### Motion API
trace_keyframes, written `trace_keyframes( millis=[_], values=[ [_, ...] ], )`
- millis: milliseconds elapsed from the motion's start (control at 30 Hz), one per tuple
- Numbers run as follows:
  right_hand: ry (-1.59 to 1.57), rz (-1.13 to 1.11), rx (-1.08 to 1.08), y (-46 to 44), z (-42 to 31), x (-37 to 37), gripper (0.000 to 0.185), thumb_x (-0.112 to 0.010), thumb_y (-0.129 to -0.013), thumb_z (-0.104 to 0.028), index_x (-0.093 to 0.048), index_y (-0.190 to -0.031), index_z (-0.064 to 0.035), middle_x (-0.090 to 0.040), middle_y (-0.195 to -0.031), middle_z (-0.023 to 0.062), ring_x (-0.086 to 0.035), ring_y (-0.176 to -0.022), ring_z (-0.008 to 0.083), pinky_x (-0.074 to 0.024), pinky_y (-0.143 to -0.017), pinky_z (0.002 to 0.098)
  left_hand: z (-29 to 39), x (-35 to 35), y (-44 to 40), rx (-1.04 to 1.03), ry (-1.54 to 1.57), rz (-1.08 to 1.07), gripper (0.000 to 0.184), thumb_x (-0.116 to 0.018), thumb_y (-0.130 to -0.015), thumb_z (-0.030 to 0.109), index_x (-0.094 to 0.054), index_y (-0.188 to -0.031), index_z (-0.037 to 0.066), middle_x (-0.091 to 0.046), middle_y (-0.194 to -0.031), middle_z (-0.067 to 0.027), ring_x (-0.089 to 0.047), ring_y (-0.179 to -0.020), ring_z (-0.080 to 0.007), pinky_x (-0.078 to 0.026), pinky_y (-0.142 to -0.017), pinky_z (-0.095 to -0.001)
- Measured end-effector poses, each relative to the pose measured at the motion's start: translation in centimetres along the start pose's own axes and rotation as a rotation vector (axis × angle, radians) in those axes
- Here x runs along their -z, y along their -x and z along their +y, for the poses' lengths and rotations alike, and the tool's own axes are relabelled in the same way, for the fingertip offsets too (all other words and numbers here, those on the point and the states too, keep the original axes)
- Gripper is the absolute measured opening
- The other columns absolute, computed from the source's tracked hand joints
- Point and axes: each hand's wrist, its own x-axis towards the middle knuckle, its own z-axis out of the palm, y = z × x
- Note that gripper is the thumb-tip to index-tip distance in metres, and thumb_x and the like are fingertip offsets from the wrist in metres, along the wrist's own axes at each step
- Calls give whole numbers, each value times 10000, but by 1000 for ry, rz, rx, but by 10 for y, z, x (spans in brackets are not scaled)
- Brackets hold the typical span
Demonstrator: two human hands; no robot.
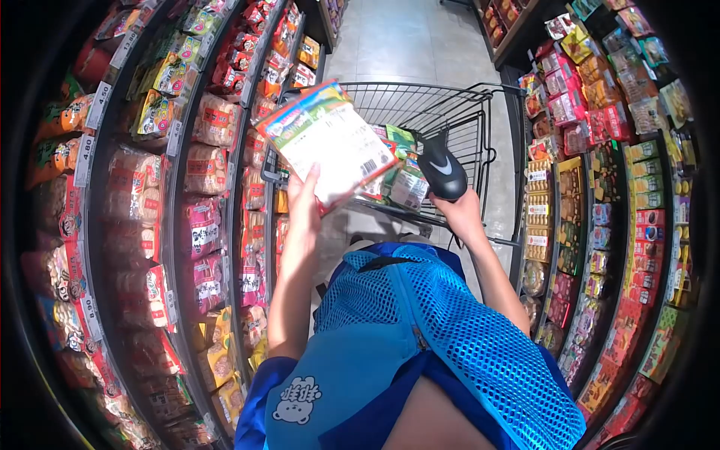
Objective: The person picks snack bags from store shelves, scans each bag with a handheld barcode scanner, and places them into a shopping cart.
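My left hand point(306, 201) grips a flat snack packet point(326, 142) by its lower edge, thumb on the pale back with print and a barcode. The packet is tilted, with a blue, green and red band along its top. In my right hand point(459, 214) is a black handheld barcode scanner point(442, 169), its head pointing away from me; the fingers are wrapped round its handle and partly hidden. Both are held above a wire shopping cart point(480, 142). Several green and red packets point(405, 176) lie in the cart, partly covered by the held packet and the scanner.
Shelves point(176, 225) of bagged snacks with price tags rise close on the left. More shelves point(581, 240) with colourful packets line the right. A tiled aisle floor point(397, 45) runs ahead beyond the cart. A blue mesh vest point(465, 322) covers my torso.
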Motion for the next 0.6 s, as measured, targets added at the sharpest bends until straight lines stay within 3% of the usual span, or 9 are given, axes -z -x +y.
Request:
trace_keyframes(
  millis=[167, 233, 300, 333, 500, 533, 600],
  values=[
    [145, -111, -215, 15, 57, 1, 301, -694, -698, -94, -648, -966, 35, -696, -781, 125, -671, -738, 194, -511, -704, 333, 16, 0, -40, -138, -47, -43, 418, -599, -947, 118, -464, -1311, -38, -586, -1262, -106, -573, -1129, -160, -454, -961, -300],
    [74, -67, -138, 21, 60, -12, 290, -692, -705, -79, -641, -963, 42, -686, -751, 118, -670, -676, 187, -522, -649, 330, 25, -6, -48, -163, -72, -55, 411, -602, -945, 121, -476, -1302, -38, -590, -1254, -109, -577, -1119, -161, -456, -956, -299],
    [-90, -199, -297, 17, 73, -30, 192, -667, -741, -34, -605, -906, 45, -652, -705, 81, -636, -602, 148, -506, -544, 300, 28, -11, -53, -204, -92, -44, 413, -616, -936, 135, -490, -1290, -38, -598, -1243, -116, -584, -1104, -164, -458, -948, -299],
    [-95, -271, -295, 16, 56, -34, 135, -645, -769, -2, -604, -886, 49, -652, -719, 93, -634, -571, 128, -500, -487, 271, 28, -9, -57, -209, -105, -44, 415, -619, -934, 136, -492, -1288, -38, -599, -1241, -118, -584, -1103, -165, -458, -946, -298],
    [-312, -376, -253, 5, -22, -53, 131, -634, -791, -12, -627, -893, 70, -659, -716, 84, -610, -528, 106, -495, -475, 255, 29, -9, -67, -243, -140, -56, 412, -624, -924, 126, -500, -1279, -42, -609, -1228, -118, -593, -1087, -169, -463, -936, -300],
    [-296, -417, -240, 0, -34, -54, 234, -608, -788, -18, -634, -1009, 51, -643, -683, 60, -606, -527, 105, -490, -465, 266, 30, -9, -66, -247, -143, -66, 410, -624, -923, 124, -502, -1277, -43, -611, -1225, -117, -595, -1084, -169, -464, -935, -300],
    [-355, -405, -152, -2, -58, -49, 220, -613, -787, -23, -637, -993, 47, -645, -702, 55, -592, -526, 99, -479, -475, 259, 31, -9, -66, -247, -149, -81, 422, -620, -922, 119, -488, -1290, -39, -601, -1238, -118, -592, -1094, -176, -465, -941, -306]
  ],
)
